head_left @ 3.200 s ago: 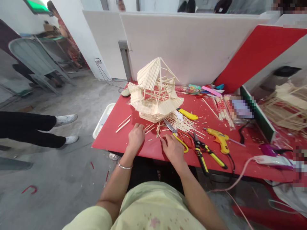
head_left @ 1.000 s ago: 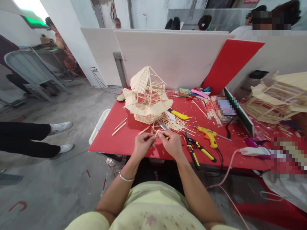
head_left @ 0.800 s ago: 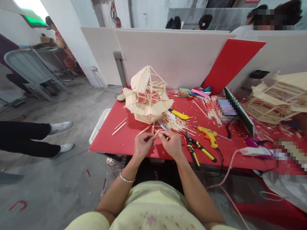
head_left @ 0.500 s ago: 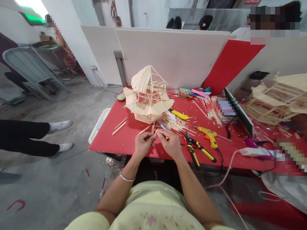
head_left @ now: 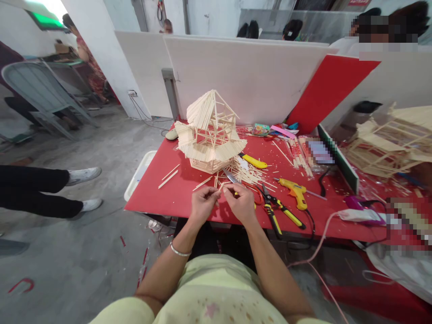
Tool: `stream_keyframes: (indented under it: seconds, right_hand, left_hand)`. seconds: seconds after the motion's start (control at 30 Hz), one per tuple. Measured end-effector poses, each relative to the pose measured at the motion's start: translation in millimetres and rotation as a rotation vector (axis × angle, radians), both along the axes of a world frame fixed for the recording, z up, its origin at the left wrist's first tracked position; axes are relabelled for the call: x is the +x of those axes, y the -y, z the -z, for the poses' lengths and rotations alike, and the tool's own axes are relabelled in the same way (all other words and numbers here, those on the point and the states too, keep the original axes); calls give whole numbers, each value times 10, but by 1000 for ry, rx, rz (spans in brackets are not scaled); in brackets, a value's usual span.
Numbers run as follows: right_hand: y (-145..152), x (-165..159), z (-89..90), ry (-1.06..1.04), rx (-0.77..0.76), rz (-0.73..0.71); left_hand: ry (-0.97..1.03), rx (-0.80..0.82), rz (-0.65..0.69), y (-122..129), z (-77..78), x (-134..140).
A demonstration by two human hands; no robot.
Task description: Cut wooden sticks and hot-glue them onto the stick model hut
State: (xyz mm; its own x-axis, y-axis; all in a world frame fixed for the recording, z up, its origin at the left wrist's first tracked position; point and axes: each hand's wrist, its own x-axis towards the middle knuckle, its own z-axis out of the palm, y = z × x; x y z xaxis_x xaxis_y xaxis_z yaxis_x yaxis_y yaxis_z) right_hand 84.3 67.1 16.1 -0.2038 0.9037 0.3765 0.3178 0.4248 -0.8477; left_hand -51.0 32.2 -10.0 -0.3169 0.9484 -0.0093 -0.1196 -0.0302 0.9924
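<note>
In the head view my left hand and my right hand meet at the table's front edge, thumbs and fingertips pinched together. Between them is a short thin wooden stick, mostly covered by the fingers. Just beyond stands a wooden stick model of a tiered pavilion, its upper roof partly covered with sticks and partly bare frame. A pointed metal blade shows past my right fingers; a red handle curves out beside that hand. Loose sticks lie scattered by the model's base.
On the red table lie yellow-and-black cutters, a yellow glue gun, a yellow-handled tool and packed sticks. Another stick model stands right, past a green-edged divider. A white board rises behind.
The view has shifted slightly. Both hands stay pinched together at nearly the same place, with only small finger movement; the model and tools have not moved.
</note>
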Motion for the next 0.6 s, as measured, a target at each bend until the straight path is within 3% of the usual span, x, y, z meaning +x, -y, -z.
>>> stream_keyframes:
  seconds: [0.17,0.3,0.6]
  right_hand:
    - [-9,19,25,-104,-99,-52]
    - [-19,28,54,-168,-181,-106]
    - [-16,40,25,-112,-135,-88]
  left_hand:
    - [443,-110,272,2,-25,-49]
    - [618,-146,387,-3,-2,-78]
    - [356,-61,172,-33,51,-59]
